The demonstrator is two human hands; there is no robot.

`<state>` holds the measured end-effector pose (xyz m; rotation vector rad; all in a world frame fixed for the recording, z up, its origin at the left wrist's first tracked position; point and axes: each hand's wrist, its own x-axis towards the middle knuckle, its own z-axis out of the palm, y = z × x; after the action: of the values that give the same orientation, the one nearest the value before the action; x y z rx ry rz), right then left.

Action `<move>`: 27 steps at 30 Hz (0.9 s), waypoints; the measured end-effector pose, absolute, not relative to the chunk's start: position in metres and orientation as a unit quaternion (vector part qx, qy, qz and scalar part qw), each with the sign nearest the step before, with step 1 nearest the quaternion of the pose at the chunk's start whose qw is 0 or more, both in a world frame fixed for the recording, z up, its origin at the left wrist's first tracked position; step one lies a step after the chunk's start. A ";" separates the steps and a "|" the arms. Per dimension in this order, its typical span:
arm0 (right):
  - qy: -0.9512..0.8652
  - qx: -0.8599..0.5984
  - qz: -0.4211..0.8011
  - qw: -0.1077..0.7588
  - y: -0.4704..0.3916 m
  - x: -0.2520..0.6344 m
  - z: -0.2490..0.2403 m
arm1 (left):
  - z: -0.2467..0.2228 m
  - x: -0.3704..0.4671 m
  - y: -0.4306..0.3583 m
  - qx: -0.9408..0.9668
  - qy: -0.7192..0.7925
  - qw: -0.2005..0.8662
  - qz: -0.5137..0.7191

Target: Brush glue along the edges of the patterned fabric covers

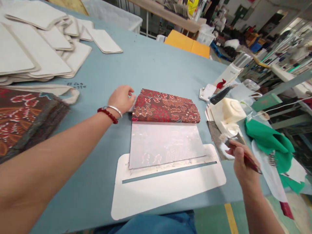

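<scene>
My right hand [246,162] grips a brush by its dark red handle [251,163]. The brush's pale bristles [223,138] are just below a cream plastic container [231,112]. With fingers curled, my left hand [122,99] is at the left edge of a dark red floral fabric [165,107]. A small pale edge shows beneath that hand; what its fingers hold is hidden. The fabric is folded back, baring its whitish underside [165,139]. This underside's near edge lies over a white slotted template [168,191] with rounded corners.
Stacked off-white panels [44,48] cover the far left. Below them lie more floral pieces [26,120] with a pale strap. At right are a phone box [229,76], a black-handled tool [220,95] and green cloth [270,139]. A clear bin [114,16] stands beyond the table.
</scene>
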<state>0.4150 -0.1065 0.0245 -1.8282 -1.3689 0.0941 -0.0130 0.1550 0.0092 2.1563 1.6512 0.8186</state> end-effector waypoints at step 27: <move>-0.664 -0.664 0.180 0.291 -0.095 0.306 0.023 | -0.017 -0.048 0.022 0.897 0.300 0.326 -0.005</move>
<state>0.3058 -0.0946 0.0226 -1.7716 -1.7716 0.4810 -0.0484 0.0219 -0.0169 2.3492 0.7848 -0.0123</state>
